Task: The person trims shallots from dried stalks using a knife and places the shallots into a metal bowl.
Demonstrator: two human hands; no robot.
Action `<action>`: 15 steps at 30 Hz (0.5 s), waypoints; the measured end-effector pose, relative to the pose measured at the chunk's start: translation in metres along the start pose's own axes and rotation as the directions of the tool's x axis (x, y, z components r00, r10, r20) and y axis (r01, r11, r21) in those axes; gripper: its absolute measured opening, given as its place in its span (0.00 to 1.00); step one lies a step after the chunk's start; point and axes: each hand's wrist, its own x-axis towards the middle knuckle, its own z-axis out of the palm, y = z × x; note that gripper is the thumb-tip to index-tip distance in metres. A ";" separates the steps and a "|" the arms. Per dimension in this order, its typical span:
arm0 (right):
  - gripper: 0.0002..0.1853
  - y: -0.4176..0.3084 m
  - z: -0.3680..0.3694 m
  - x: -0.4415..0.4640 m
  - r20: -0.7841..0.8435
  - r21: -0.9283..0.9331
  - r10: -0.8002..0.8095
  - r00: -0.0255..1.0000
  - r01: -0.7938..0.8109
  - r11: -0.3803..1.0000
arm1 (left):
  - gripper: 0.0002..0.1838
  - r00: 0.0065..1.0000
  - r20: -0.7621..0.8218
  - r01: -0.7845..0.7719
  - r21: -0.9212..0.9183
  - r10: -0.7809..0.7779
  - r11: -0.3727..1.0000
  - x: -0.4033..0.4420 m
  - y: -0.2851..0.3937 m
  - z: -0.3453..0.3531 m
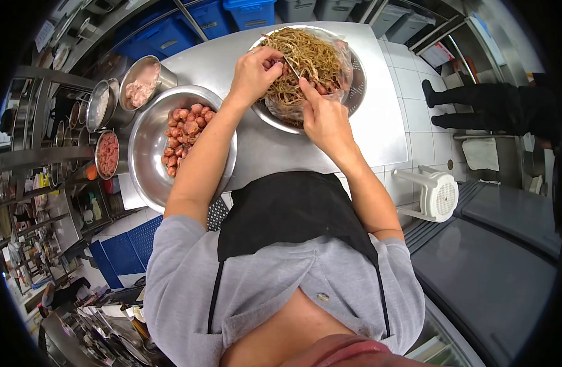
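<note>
My left hand (255, 74) is closed around a few shallots (273, 62) over the left side of a metal colander (358, 92). In my right hand (327, 119) is a small knife (291, 66), its thin blade pointing up and left at the shallots, with the index finger stretched along it. Dry brown stalks (305, 46) heap up in the colander, with more shallots among them and a clear plastic bag (287, 112) around them. Left of my left forearm, a large steel bowl (147, 144) holds many loose reddish shallots (189, 125), partly hidden by the arm.
Both vessels stand on a steel table (262, 156). Pots of pale meat (140, 92) and minced meat (107, 153) are at the left. Blue bins (250, 13) stand beyond the table. On the right are a white stool (439, 197) and another person's dark-clad legs (470, 101).
</note>
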 end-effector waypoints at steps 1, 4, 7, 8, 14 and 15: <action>0.25 -0.002 -0.001 0.002 -0.002 -0.007 -0.018 1.000 0.018 1.000 | 0.14 1.000 -0.005 -0.002 0.009 0.002 1.000 0.000 0.001 0.000; 0.26 0.011 0.020 0.019 0.017 -0.039 -0.020 1.000 0.021 0.999 | 0.12 0.999 0.042 0.030 -0.021 -0.029 0.999 -0.004 -0.003 0.006; 0.25 0.009 0.026 0.032 0.040 -0.024 0.070 0.997 -0.069 0.997 | 0.11 0.990 0.043 0.144 -0.280 -0.137 0.949 -0.009 0.000 0.007; 0.25 0.007 0.020 0.031 0.066 -0.017 0.087 0.994 -0.086 0.996 | 0.13 0.990 0.066 0.141 -0.471 -0.124 0.871 -0.014 -0.006 0.003; 0.26 0.040 -0.021 0.008 0.039 0.351 0.056 0.998 -0.066 0.934 | 0.20 0.972 -0.084 0.215 -0.039 -0.217 0.976 -0.080 0.017 -0.115; 0.26 0.039 -0.037 0.002 0.105 0.469 0.134 0.985 -0.168 0.867 | 0.20 0.947 -0.081 0.320 0.118 -0.312 0.940 -0.094 0.014 -0.131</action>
